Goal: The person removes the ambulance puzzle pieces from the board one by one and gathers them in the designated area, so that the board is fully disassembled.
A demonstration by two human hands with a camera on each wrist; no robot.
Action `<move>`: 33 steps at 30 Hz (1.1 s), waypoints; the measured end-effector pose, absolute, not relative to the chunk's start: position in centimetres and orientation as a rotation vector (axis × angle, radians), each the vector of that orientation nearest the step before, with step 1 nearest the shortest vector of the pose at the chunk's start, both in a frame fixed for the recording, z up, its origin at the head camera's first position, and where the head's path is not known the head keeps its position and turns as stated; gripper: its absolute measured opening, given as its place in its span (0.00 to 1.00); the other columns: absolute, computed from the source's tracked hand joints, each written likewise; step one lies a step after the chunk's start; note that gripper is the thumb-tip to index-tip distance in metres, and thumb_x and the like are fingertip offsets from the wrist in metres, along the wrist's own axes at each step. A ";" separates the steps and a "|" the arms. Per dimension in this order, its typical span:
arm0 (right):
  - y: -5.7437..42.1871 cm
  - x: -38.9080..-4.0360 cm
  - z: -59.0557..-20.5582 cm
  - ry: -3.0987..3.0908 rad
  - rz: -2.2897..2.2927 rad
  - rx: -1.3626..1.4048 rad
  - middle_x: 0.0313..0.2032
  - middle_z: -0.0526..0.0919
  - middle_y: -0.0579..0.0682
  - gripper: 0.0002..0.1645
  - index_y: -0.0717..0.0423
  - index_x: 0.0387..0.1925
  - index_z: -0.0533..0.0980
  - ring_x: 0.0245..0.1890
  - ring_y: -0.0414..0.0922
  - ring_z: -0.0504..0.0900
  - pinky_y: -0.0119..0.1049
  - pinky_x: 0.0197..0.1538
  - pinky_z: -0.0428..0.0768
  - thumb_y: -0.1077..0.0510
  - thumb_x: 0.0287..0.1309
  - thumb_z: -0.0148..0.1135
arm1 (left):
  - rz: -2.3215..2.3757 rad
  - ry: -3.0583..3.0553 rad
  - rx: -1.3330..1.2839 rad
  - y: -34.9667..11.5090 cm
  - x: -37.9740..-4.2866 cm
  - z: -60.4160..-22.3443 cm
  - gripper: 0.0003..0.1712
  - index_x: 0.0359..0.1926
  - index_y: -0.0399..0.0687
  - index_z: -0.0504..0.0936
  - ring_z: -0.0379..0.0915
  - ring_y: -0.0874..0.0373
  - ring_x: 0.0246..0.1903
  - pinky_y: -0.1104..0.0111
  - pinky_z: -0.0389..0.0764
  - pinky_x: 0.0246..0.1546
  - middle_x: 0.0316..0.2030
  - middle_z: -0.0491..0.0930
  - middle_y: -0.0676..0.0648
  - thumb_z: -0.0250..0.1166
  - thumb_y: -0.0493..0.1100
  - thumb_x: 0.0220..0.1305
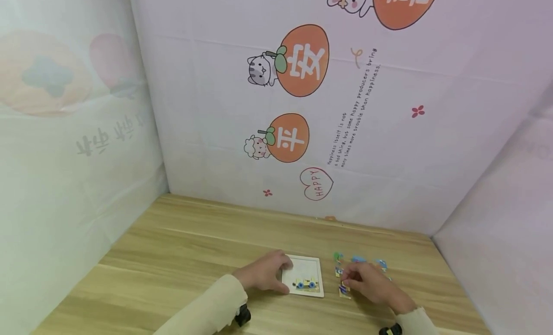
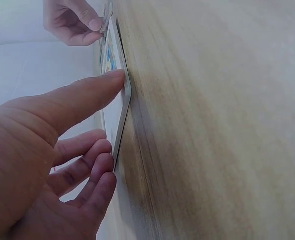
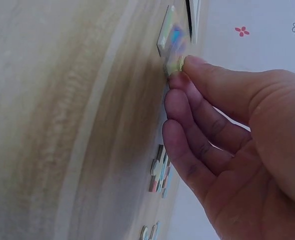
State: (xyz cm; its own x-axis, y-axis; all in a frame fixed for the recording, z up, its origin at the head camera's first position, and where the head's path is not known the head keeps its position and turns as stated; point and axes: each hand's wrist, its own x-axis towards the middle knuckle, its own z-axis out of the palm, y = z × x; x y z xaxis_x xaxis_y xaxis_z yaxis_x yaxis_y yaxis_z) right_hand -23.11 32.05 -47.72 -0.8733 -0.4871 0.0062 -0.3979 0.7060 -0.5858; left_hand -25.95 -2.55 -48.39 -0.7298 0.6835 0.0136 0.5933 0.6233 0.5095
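Observation:
A white square puzzle tray (image 1: 321, 277) lies on the wooden table, with joined yellow and blue puzzle pieces (image 1: 306, 284) along its near side. My left hand (image 1: 265, 272) holds the tray at its left edge. In the left wrist view, the thumb of that left hand (image 2: 52, 135) rests on the rim and the fingertips touch the edge further along. To the right of the tray, my right hand (image 1: 372, 283) pinches a small puzzle piece (image 3: 174, 65) between thumb and index finger. Its picture is blurred in the right wrist view and mostly hidden in the head view.
Several loose puzzle pieces lie right of the tray, among them a green one (image 1: 338, 257), a blue one (image 1: 382, 264) and a yellow and purple one (image 1: 344, 292). White printed cloth walls (image 1: 233, 109) stand behind and at both sides of the table (image 1: 194, 239).

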 end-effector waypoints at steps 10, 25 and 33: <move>31.1 -23.1 -48.0 2.794 -0.860 -0.785 0.36 0.86 0.40 0.03 0.51 0.41 0.84 0.34 0.28 0.79 0.27 0.37 0.83 0.57 0.70 0.68 | 0.725 2.649 1.051 -2.9 -25.5 -49.1 0.36 0.63 0.44 0.81 0.75 0.61 0.54 0.67 0.79 0.61 0.55 0.80 0.50 0.81 0.52 0.57; 27.1 -24.5 -45.5 2.776 -0.785 -0.999 0.43 0.89 0.50 0.12 0.61 0.49 0.84 0.41 0.39 0.86 0.33 0.45 0.88 0.60 0.69 0.69 | 0.677 2.679 1.047 -1.6 -27.7 -49.8 0.38 0.65 0.46 0.80 0.76 0.61 0.57 0.69 0.79 0.64 0.58 0.80 0.51 0.81 0.55 0.58; 24.6 -24.9 -45.4 2.693 -0.749 -1.031 0.50 0.88 0.53 0.17 0.63 0.54 0.83 0.47 0.47 0.86 0.41 0.50 0.88 0.58 0.68 0.70 | 0.647 2.673 1.058 -1.5 -28.2 -49.7 0.36 0.65 0.46 0.80 0.75 0.61 0.57 0.71 0.78 0.64 0.58 0.80 0.50 0.80 0.55 0.60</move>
